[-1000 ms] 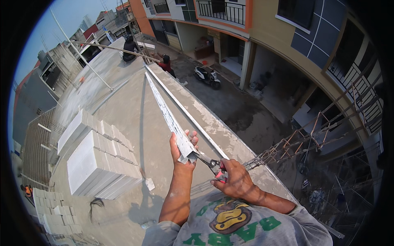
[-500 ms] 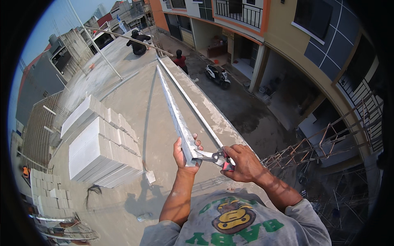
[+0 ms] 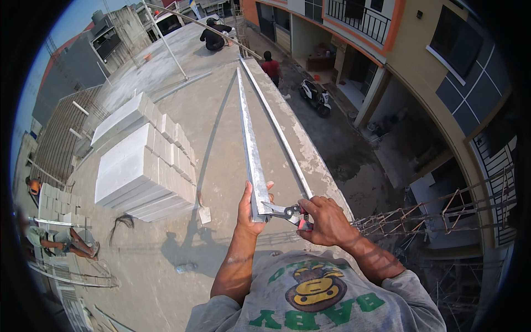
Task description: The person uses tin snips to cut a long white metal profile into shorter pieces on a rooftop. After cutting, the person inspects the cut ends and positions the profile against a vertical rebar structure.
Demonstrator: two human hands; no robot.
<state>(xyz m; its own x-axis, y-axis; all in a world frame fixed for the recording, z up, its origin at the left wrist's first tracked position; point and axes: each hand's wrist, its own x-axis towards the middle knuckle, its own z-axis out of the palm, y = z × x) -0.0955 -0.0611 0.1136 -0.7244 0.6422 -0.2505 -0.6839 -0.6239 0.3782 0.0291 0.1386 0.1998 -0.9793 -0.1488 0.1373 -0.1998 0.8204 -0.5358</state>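
Note:
My left hand [image 3: 246,222] is wrapped round the near end of a long silvery metal profile [image 3: 251,149], thumb on one side and fingertips on the other. The profile stretches away from me over the concrete slab. My right hand [image 3: 330,222] grips a pair of tin snips [image 3: 291,212] with red and black handles. Their jaws lie at the profile's near end, close to my left fingers. Whether the blades bite into the metal cannot be made out. Part of the handles is hidden inside my right hand.
Another long pale profile [image 3: 279,135] lies along the slab's right edge, above a drop to an alley with a parked scooter [image 3: 315,98]. White blocks [image 3: 124,169] are stacked at left, near a flat-bladed tool [image 3: 204,214]. One person [image 3: 213,37] crouches at the far end.
My view has shifted, so the surroundings sit farther right at the back, and a seated person's legs appear at left. Both hands keep their grips, with the snips still at the profile's end.

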